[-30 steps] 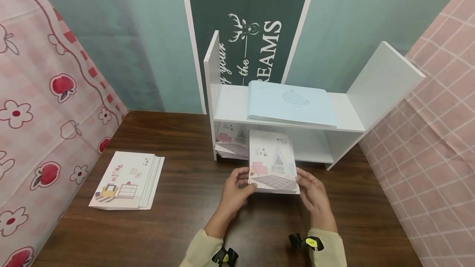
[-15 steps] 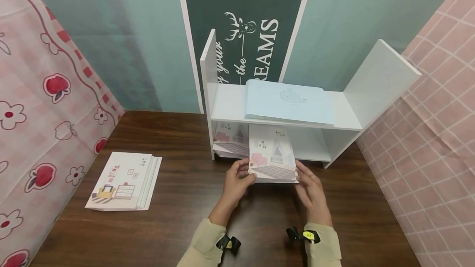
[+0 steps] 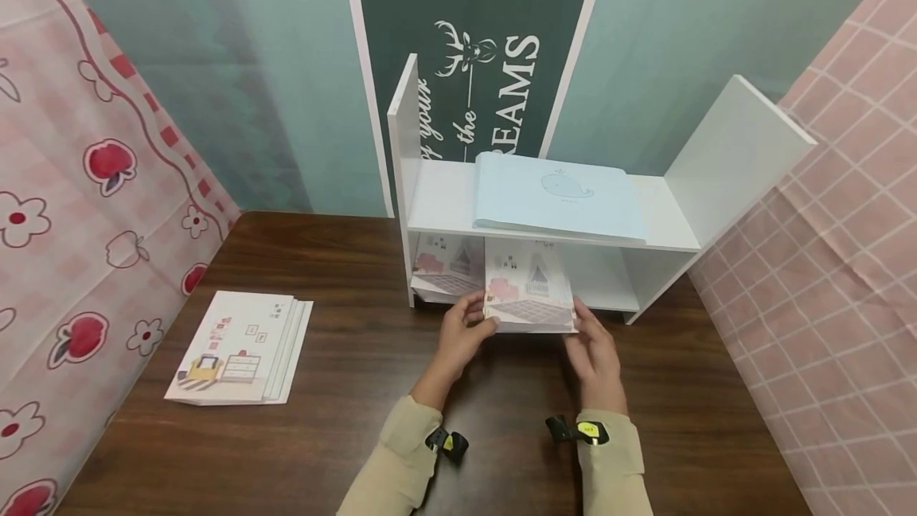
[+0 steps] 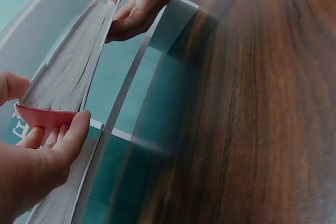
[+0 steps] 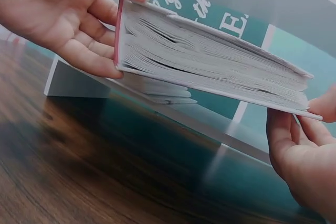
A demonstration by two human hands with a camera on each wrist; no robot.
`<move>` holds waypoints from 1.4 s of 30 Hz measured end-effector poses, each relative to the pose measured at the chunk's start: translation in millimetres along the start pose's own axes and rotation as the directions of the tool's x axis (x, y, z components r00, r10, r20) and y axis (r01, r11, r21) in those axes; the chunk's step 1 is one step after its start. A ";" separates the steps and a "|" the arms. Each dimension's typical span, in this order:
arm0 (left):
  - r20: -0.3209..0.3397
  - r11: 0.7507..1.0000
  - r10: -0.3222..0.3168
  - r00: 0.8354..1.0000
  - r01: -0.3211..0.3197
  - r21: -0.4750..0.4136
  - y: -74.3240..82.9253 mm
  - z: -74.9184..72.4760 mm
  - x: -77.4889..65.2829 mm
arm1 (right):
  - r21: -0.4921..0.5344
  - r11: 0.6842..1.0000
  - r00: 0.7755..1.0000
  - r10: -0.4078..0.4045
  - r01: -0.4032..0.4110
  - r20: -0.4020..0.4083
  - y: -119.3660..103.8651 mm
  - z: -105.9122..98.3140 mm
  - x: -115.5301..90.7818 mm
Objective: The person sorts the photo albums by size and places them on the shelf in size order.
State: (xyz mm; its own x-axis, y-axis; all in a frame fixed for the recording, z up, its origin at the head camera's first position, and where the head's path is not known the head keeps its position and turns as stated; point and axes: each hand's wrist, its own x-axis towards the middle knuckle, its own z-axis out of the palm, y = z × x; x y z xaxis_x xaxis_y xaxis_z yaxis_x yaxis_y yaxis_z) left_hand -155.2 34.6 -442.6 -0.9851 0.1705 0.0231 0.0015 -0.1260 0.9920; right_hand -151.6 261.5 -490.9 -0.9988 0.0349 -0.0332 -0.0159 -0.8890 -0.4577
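Both hands hold a thick book [image 3: 530,293] with a pink armchair and tent on its cover, its far end inside the lower compartment of a white shelf [image 3: 451,213]. My left hand [image 3: 458,333] grips the near left corner, thumb on top and fingers against the red spine [image 4: 47,115]. At the near right corner, my right hand [image 3: 596,353] pinches the cover edges; its fingers lie underneath in the right wrist view. The page block [image 5: 210,56] faces the wearer. A similar book [image 3: 447,265] lies in the compartment just left of the held one.
A light blue whale folder [image 3: 566,193] lies on the upper board. Several white booklets [image 3: 236,349] are stacked at the left on the dark wooden table [image 3: 344,436]. The shelf's right side panel [image 3: 738,158] stands tall. Patterned cloths hang at both sides.
Both hands have moved forward with the book, away from the wearer. More of its far end has slid under the upper board. The other book and the booklets stay where they were.
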 end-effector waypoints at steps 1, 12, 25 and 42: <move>0.001 1.000 -0.003 1.000 0.003 -0.013 -1.0 0.0 2.0 | 0.020 1.000 1.000 0.002 -0.002 0.011 0.8 -0.4 2.3; -0.072 0.986 -0.079 0.994 0.068 -0.151 -13.2 7.6 11.3 | 0.254 0.966 0.998 0.053 -0.040 -0.045 10.6 -14.8 16.5; -0.323 0.975 -0.107 0.940 0.036 -0.219 -45.7 17.2 35.9 | 0.399 0.916 0.871 0.166 0.038 -0.463 16.2 -2.2 21.6; -0.429 0.990 -0.078 0.900 0.018 -0.141 -52.2 23.2 40.1 | 0.356 0.935 0.825 0.199 0.003 -0.529 22.0 -14.3 29.3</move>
State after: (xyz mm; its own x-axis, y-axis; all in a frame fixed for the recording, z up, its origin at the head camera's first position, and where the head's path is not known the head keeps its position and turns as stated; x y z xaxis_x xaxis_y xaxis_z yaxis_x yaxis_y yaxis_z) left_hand -190.8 70.7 -490.6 -0.9605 -0.2559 -0.1093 -0.0408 -0.2590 0.9650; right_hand -180.6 249.5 -514.6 -0.8033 0.0934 -0.5882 -0.0336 -0.9932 -0.1117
